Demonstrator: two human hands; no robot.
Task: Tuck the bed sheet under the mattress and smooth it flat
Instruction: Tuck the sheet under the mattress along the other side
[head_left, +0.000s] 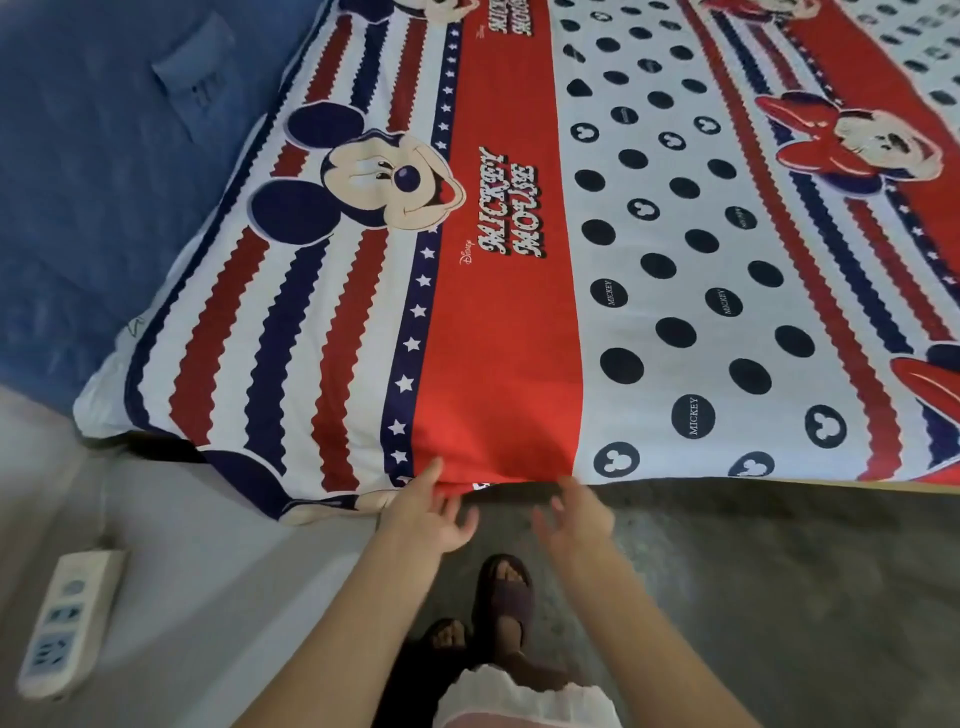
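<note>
The bed sheet (493, 332) is red, white and navy with cartoon mouse prints, stripes, stars and dots, and it lies spread flat over the mattress. Its near edge runs along the bed's front side; a loose corner flap (322, 499) hangs down at the left. My left hand (431, 514) is at the sheet's front edge below the red band, fingers spread, thumb touching the cloth. My right hand (576, 514) hovers just right of it, fingers apart, holding nothing. The mattress itself is hidden under the sheet.
A white power strip (67, 623) with its cord lies on the pale floor at the lower left. A blue wall (104, 182) with a socket plate (200, 73) borders the bed's left side. My sandalled feet (498, 613) stand on grey floor (779, 597) in front of the bed.
</note>
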